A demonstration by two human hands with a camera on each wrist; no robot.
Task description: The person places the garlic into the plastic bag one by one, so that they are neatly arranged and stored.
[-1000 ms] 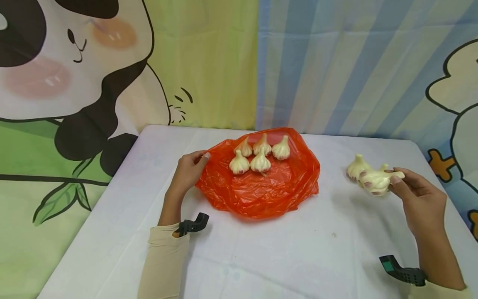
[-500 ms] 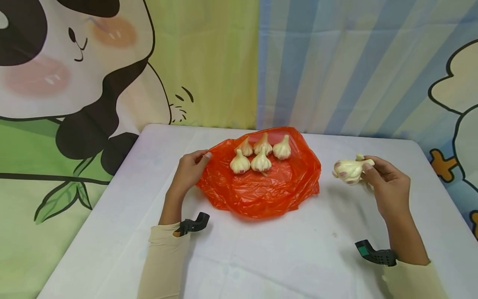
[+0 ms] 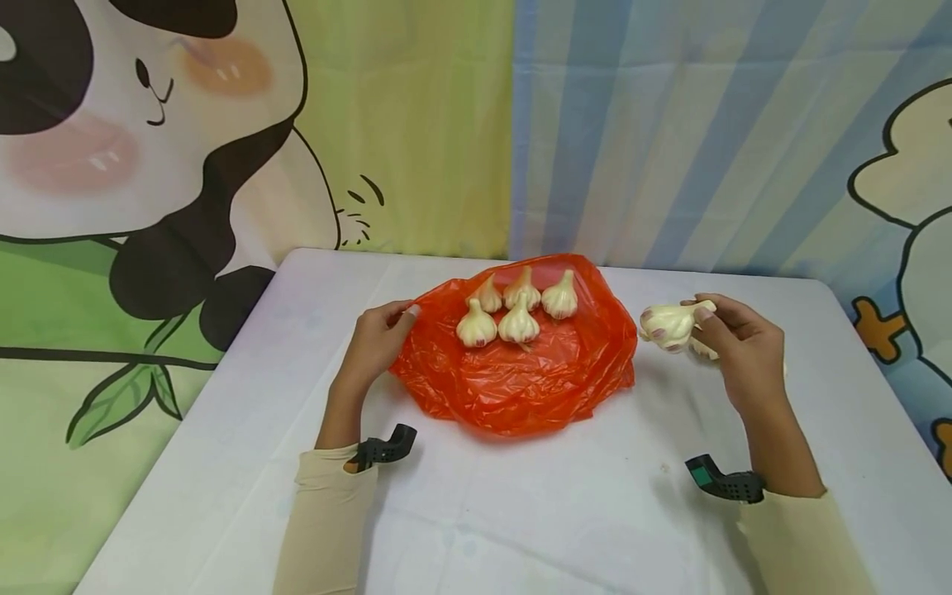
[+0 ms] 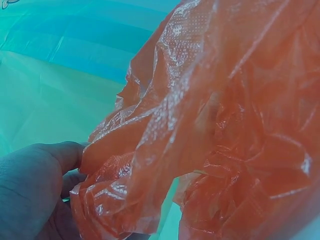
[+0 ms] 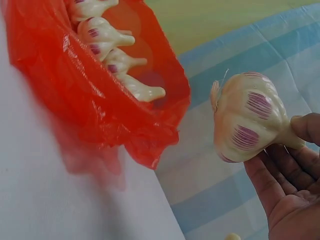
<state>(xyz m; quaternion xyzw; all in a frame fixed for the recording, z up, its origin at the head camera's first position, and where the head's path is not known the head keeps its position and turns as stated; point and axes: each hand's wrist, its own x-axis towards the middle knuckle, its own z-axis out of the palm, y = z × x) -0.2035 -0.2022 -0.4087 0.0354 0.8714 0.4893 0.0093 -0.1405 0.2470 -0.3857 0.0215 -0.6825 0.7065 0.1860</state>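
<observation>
The backdrop point(image 3: 476, 124) behind everything is the biggest thing I see, a printed cloth with a panda at my left and blue stripes at my right; its edges run out of the head view. Below it lies the white worktop point(image 3: 521, 512), whose near edge is cut off by the frame.

On the worktop sits the orange plastic bag point(image 3: 521, 372), crumpled and spread flat, with its far rim standing up a little. My left hand point(image 3: 375, 343) rests at the bag's left edge, thumb and fingers pinching the film; in the left wrist view the plastic fills nearly the whole frame, and only part of the hand shows at the lower left corner, so I cannot make out each finger.

Five garlic bulbs point(image 3: 516, 306) stand in a cluster on the far part of the bag, tips up. The right wrist view shows only some of them, and the top one is cut off.

My right hand point(image 3: 736, 351) is raised just to the right of the bag, clear of it, fingers curled round the held garlic bulb point(image 3: 667, 324), gripping it by its stem end with the root side turned toward the bag. Behind this hand another pale bulb point(image 3: 702, 349) is mostly hidden; I cannot tell how it lies.
</observation>
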